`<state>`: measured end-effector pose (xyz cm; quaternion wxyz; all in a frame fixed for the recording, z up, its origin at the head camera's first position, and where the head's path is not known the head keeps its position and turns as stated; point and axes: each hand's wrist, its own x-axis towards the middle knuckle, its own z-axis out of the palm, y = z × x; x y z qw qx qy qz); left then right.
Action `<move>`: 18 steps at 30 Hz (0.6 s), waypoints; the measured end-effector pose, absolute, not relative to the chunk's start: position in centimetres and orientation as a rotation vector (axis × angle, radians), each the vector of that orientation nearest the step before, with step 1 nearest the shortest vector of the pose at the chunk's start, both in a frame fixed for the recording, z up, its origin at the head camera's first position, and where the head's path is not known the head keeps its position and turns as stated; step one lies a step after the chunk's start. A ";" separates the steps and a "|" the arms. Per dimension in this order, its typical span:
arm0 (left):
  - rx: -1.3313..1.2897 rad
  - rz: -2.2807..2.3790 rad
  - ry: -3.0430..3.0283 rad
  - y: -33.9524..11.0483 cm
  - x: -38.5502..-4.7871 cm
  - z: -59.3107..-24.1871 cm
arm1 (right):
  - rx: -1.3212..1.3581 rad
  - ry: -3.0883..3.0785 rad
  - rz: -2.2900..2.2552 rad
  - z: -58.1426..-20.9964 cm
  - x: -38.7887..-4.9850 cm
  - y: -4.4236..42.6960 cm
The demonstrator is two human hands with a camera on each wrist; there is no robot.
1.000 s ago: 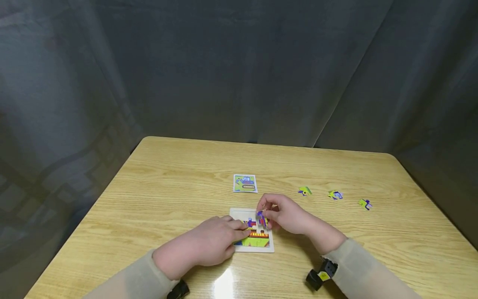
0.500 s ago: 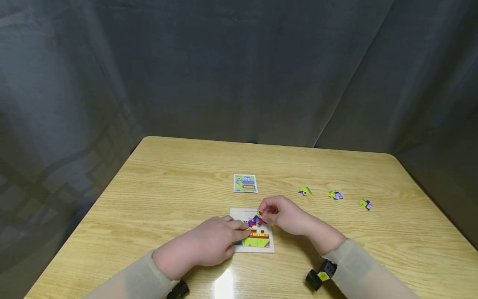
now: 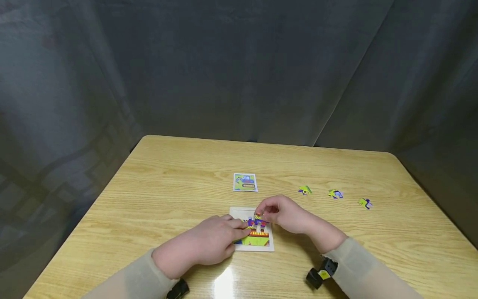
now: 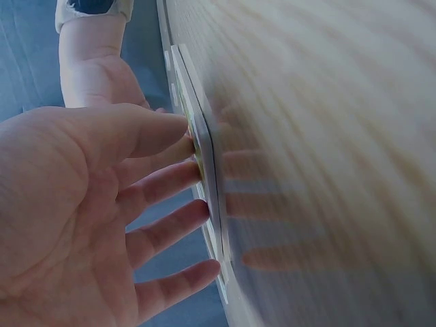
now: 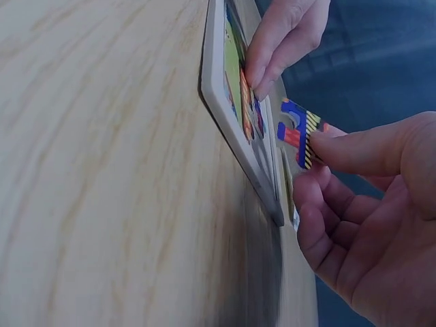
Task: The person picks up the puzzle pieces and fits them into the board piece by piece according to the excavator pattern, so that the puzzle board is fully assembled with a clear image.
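A white-framed jigsaw tray (image 3: 257,249), partly filled with pieces of a colourful picture, lies near the front of the table. My left hand (image 3: 215,240) rests on its left side, with fairly straight fingers on the fitted pieces; the palm and fingertips (image 4: 204,211) face the tray edge in the left wrist view. Between thumb and fingers, my right hand (image 3: 285,214) pinches a blue and red jigsaw piece (image 5: 300,136) with a yellow-black striped edge. That piece is held just above the tray's right part. The left hand hides part of the picture.
Behind the tray lies a small picture card (image 3: 245,182) of a digger. To the right, three loose jigsaw pieces lie apart: one (image 3: 305,190), another (image 3: 335,194) and a third (image 3: 365,203). A dark curtain (image 3: 239,74) hangs behind the wooden table (image 3: 168,182).
My right hand has turned the jigsaw piece so its striped edge points away from me, and shifted it slightly left over the tray. The left hand stays in place.
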<state>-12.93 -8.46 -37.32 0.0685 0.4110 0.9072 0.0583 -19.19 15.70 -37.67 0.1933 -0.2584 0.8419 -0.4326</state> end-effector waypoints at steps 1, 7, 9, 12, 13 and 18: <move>1.242 0.178 2.732 -8.5 -12.9 -37.3 | -0.725 2.362 -1.207 -37.6 -19.2 15.7; 1.257 0.197 2.738 -8.5 -13.0 -37.4 | -0.731 2.362 -1.183 -37.8 -19.3 15.8; 1.258 0.200 2.739 -8.5 -13.0 -37.4 | -0.729 2.370 -1.171 -37.9 -19.3 15.8; 1.259 0.201 2.736 -8.5 -13.0 -37.3 | -0.724 2.380 -1.152 -38.0 -19.2 15.8; 1.257 0.201 2.736 -8.5 -13.0 -37.4 | -0.725 2.379 -1.150 -38.1 -19.2 15.7; 1.262 0.204 2.734 -8.5 -12.9 -37.3 | -0.748 2.382 -1.134 -38.3 -19.0 15.5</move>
